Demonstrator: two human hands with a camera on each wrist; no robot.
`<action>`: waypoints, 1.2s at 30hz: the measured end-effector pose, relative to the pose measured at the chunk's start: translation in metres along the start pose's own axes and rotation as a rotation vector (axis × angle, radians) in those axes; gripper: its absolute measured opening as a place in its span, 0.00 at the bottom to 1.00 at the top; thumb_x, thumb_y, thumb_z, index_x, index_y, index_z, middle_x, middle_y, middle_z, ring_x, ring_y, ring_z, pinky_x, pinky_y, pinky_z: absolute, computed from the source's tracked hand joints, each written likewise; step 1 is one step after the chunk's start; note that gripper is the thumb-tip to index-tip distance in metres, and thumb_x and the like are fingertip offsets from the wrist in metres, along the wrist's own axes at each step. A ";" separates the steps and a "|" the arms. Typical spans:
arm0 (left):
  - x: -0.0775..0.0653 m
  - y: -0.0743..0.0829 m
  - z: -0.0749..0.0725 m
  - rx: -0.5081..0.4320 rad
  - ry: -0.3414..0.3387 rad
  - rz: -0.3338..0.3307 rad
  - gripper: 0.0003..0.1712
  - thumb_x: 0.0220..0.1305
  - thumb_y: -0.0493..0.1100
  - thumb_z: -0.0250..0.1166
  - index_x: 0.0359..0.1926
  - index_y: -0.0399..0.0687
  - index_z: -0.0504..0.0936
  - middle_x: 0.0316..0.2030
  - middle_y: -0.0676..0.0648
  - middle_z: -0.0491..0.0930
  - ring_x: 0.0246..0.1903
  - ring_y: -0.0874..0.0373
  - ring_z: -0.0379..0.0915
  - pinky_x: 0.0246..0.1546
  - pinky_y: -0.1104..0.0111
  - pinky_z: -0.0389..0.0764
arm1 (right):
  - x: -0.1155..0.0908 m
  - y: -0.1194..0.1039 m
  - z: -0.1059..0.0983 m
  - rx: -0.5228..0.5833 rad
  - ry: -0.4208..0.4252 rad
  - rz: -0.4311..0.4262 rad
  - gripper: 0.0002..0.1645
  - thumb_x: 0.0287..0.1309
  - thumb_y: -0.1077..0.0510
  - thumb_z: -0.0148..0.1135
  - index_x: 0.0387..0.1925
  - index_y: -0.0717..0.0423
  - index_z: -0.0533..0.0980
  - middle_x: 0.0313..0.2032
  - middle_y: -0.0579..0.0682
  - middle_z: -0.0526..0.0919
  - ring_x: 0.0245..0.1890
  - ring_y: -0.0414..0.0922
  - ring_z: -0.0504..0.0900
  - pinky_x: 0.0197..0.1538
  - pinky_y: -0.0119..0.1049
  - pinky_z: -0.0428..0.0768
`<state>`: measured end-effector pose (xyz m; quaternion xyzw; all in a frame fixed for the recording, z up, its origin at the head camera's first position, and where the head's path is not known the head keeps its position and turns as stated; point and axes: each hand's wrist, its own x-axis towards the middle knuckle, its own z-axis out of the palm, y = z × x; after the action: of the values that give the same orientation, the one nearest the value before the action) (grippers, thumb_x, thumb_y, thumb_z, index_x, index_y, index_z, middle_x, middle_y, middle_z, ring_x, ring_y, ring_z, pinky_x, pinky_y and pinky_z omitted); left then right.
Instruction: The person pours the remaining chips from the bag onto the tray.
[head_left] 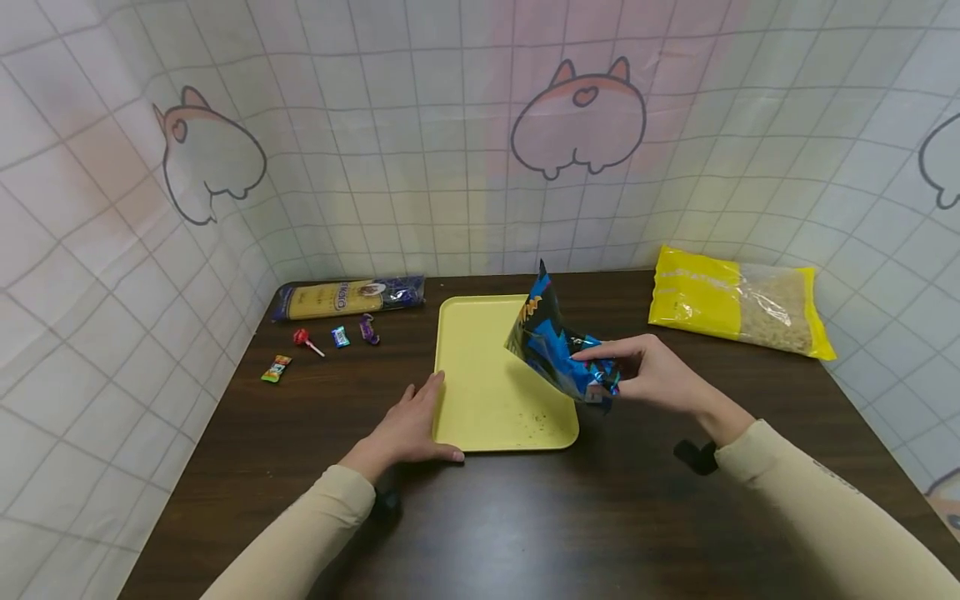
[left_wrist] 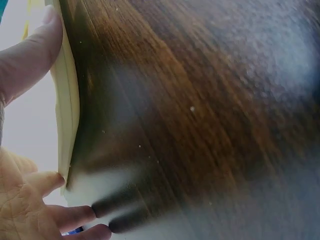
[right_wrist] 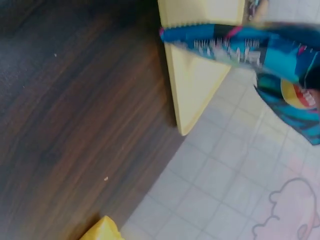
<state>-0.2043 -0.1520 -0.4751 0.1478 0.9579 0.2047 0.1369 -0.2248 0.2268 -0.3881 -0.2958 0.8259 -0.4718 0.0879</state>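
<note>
My right hand (head_left: 656, 372) pinches a blue and black snack bag (head_left: 555, 354) by its right end. The bag is tilted over the right side of a yellow tray (head_left: 480, 408), its wide end toward the left. In the right wrist view the bag (right_wrist: 240, 47) crosses in front of the tray (right_wrist: 187, 90). Small dark crumbs (head_left: 535, 423) lie on the tray's front right part. At the tray's front left corner, my left hand (head_left: 408, 429) rests with fingers spread along the left rim and thumb at the front rim. The left wrist view shows the thumb (left_wrist: 37, 47) touching the rim.
Left of the tray lie a lollipop (head_left: 302, 337) and several wrapped candies (head_left: 276, 368). A pasta packet (head_left: 348, 298) lies behind them. A yellow bag with a clear window (head_left: 738, 302) is at the back right of the dark wooden table (head_left: 525, 525). Tile-patterned cloth walls (head_left: 420, 167) enclose the table.
</note>
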 end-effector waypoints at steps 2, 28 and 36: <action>0.000 0.001 0.000 0.005 -0.001 -0.003 0.77 0.47 0.66 0.80 0.82 0.39 0.42 0.81 0.35 0.47 0.74 0.22 0.48 0.70 0.35 0.62 | 0.004 0.001 -0.003 0.030 -0.028 -0.005 0.23 0.59 0.64 0.73 0.57 0.59 0.83 0.42 0.49 0.91 0.30 0.38 0.80 0.30 0.32 0.80; 0.002 0.001 0.000 -0.001 -0.010 -0.037 0.78 0.45 0.67 0.81 0.82 0.41 0.41 0.81 0.37 0.48 0.75 0.23 0.47 0.70 0.35 0.62 | 0.027 0.003 -0.022 0.042 -0.159 0.054 0.23 0.61 0.60 0.73 0.58 0.56 0.83 0.47 0.47 0.90 0.27 0.43 0.74 0.32 0.34 0.76; 0.002 0.001 0.000 -0.002 -0.008 -0.034 0.78 0.45 0.67 0.81 0.82 0.42 0.41 0.81 0.38 0.48 0.76 0.24 0.47 0.70 0.36 0.62 | 0.032 0.007 -0.026 0.069 -0.201 0.053 0.24 0.62 0.60 0.71 0.60 0.59 0.81 0.46 0.42 0.89 0.29 0.41 0.77 0.34 0.34 0.78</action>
<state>-0.2058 -0.1509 -0.4751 0.1322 0.9595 0.2028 0.1442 -0.2649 0.2300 -0.3760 -0.3163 0.8039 -0.4654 0.1928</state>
